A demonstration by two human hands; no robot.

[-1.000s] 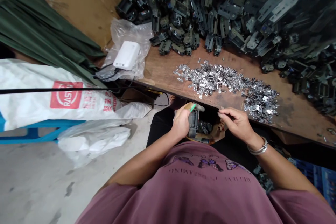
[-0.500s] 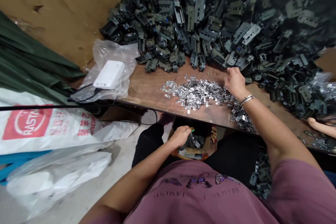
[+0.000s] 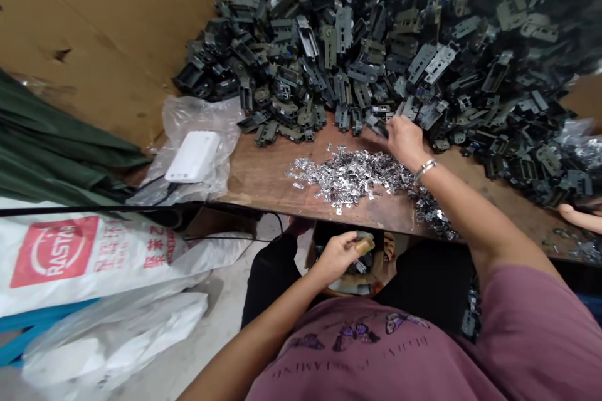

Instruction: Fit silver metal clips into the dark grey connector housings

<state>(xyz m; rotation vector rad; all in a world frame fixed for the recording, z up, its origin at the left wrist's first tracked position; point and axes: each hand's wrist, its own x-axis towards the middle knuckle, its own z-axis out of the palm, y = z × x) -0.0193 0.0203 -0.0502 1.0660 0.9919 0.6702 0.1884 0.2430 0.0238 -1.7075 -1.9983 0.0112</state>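
Over the box (image 3: 389,272) below the table edge, my left hand (image 3: 335,257) is closed on a small yellow-green block (image 3: 364,245). Its exact kind is hard to make out. My right hand (image 3: 405,140), with a bracelet at the wrist, is at the front of the big heap of dark plastic parts (image 3: 348,25). Between its fingers is a dark grey plastic part (image 3: 377,126), smeared by motion. Just in front of that hand lies a pile of small shiny metal clips (image 3: 350,177) on the wooden table (image 3: 258,169).
On clear plastic at the left of the table sits a white power bank (image 3: 194,156) with a cable. A cardboard wall (image 3: 103,44) closes off the left side. Another person's hand (image 3: 576,218) shows at the right edge. A printed white sack (image 3: 126,250) stands lower left.
My right hand has shifted left along the heap, and a dark plastic part now shows in it. The left hand has turned and moved slightly right, exposing more of the yellow-green block.
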